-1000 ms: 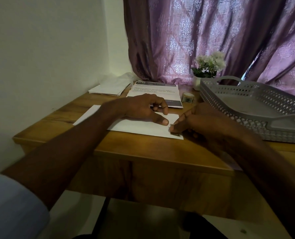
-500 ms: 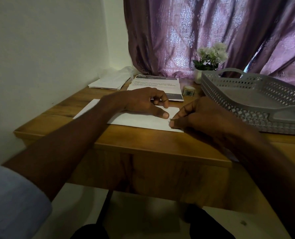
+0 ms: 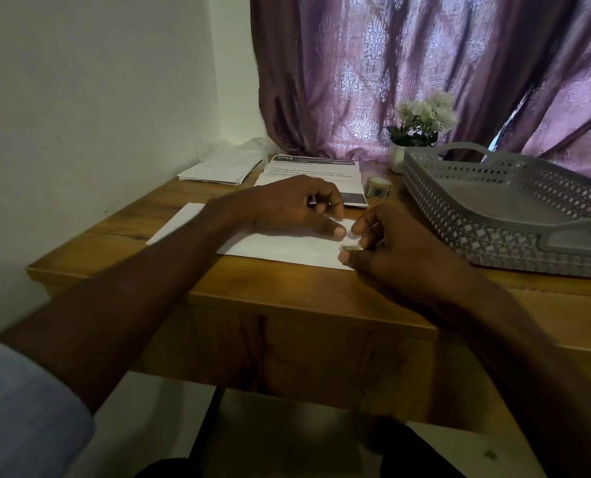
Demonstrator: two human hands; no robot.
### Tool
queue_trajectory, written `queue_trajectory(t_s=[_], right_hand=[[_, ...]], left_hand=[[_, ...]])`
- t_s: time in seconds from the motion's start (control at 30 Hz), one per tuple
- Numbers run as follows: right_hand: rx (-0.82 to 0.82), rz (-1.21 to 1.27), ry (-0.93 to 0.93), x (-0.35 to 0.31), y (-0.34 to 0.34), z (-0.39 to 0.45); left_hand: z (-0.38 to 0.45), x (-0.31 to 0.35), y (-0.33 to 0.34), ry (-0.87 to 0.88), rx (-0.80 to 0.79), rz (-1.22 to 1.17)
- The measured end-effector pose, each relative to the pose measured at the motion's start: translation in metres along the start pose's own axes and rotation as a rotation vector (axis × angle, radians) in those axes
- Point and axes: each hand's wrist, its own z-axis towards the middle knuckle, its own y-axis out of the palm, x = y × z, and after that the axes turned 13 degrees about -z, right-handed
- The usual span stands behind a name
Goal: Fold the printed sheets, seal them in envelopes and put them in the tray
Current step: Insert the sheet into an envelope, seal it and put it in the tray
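A white envelope [image 3: 280,248] lies flat on the wooden desk [image 3: 287,288] near its front edge. My left hand [image 3: 294,208] rests on the envelope, its thumb pressing the paper and its fingers curled. My right hand [image 3: 390,243] pinches a small piece of tape or sticker [image 3: 351,247] at the envelope's right end. Behind lies a stack of printed sheets [image 3: 313,169]. At the right stands the grey perforated tray [image 3: 508,208], which looks empty.
A small roll of tape [image 3: 378,187] sits between the printed sheets and the tray. More white envelopes [image 3: 218,167] lie at the back left by the wall. A potted white flower [image 3: 421,129] stands before the purple curtain.
My right hand has shifted slightly along the envelope's right end, thumb and finger now pinching the small piece. The left hand stays pressed on the envelope.
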Motion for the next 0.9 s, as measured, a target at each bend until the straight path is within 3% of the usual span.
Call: queue_trajectory(t_s=[0.3, 0.67, 0.9], right_hand=[[0.058, 0.025, -0.026, 0.000, 0.002, -0.004], [-0.228, -0.058, -0.067, 0.000, -0.024, 0.003], [-0.134, -0.067, -0.074, 0.004, -0.018, 0.007]], left_hand=[[0.001, 0.007, 0.010, -0.020, -0.088, -0.034], [0.002, 0.008, 0.011, -0.048, -0.118, 0.017], [0.002, 0.008, 0.011, -0.058, -0.128, 0.029]])
